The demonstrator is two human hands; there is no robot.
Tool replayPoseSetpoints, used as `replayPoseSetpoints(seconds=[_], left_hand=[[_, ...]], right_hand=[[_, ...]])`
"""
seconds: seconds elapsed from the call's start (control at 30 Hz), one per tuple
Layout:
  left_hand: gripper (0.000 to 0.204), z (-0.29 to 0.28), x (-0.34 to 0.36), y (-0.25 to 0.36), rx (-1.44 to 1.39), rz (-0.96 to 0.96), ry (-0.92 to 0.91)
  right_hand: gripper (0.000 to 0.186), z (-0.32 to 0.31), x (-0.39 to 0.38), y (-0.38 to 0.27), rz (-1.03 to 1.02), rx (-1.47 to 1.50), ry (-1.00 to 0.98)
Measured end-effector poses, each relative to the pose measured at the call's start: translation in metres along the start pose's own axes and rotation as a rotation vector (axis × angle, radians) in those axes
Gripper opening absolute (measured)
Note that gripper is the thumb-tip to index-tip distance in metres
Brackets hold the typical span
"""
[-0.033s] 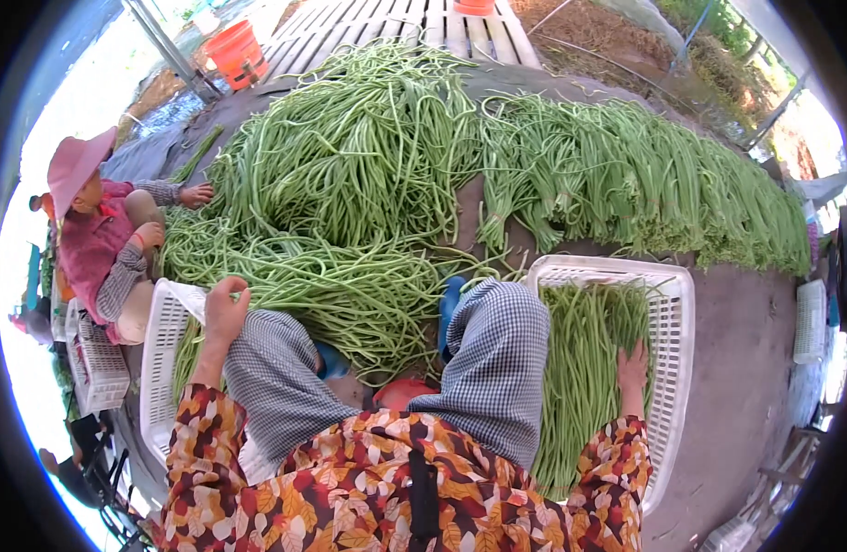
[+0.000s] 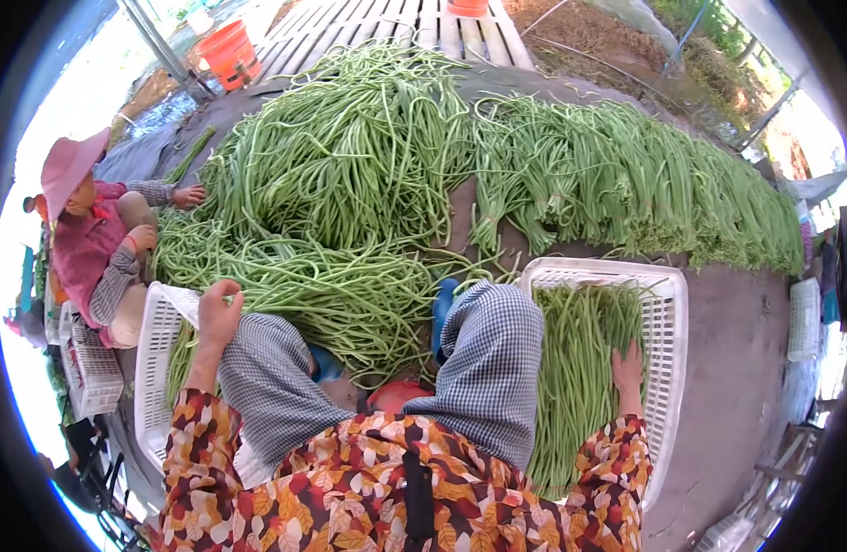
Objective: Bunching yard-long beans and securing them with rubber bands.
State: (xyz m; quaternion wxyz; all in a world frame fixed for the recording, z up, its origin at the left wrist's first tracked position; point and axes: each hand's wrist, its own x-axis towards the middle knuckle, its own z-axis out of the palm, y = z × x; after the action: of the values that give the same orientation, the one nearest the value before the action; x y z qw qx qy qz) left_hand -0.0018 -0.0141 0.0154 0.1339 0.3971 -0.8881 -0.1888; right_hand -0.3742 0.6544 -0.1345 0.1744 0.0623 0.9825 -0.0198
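My right hand (image 2: 629, 370) lies along the right side of the white crate (image 2: 664, 368), fingers stretched over the long green beans (image 2: 575, 386) packed in it. My left hand (image 2: 218, 316) is raised beside my left knee, by the inner edge of the left white crate (image 2: 152, 368). Its fingers are curled together; what they hold, if anything, I cannot make out. More long beans show inside that left crate, partly hidden by my arm. Between and beyond my knees spreads a loose heap of long beans (image 2: 350, 166).
Bundled long beans (image 2: 626, 175) lie in a row at the far right. At the left sits a co-worker (image 2: 88, 239) in a pink hat, one hand by the heap. An orange bucket (image 2: 228, 55) stands near a slatted platform (image 2: 396, 23). Another white crate (image 2: 92, 368) is at the left.
The whole view has shifted slightly, with things sitting a little further left. My right hand stays on the beans in the crate, and my left hand stays curled by my knee.
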Motion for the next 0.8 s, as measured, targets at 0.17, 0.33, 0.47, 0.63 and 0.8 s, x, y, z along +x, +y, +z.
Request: replayPoseSetpoints(seconds=[0.17, 0.33, 0.47, 0.63, 0.8], left_hand=[[0.015, 0.0, 0.002, 0.001, -0.056, -0.026, 0.018], [0.014, 0.003, 0.011, 0.013, -0.059, -0.052, -0.059], [0.015, 0.001, 0.006, 0.009, -0.134, -0.115, -0.065], [0.015, -0.003, 0.013, 0.025, -0.122, -0.124, -0.088], [0.018, 0.003, 0.019, 0.019, -0.113, -0.179, -0.079]], right_hand=[[0.075, 0.012, 0.028, -0.007, -0.236, -0.016, 0.154], [0.065, -0.03, 0.04, -0.029, -0.085, -0.157, -0.013], [0.034, -0.137, 0.039, -0.141, -0.187, -0.182, -0.373], [0.031, -0.207, -0.009, -0.311, -0.619, 0.817, -0.746], [0.04, -0.098, 0.094, -0.411, -0.346, 0.778, -0.731]])
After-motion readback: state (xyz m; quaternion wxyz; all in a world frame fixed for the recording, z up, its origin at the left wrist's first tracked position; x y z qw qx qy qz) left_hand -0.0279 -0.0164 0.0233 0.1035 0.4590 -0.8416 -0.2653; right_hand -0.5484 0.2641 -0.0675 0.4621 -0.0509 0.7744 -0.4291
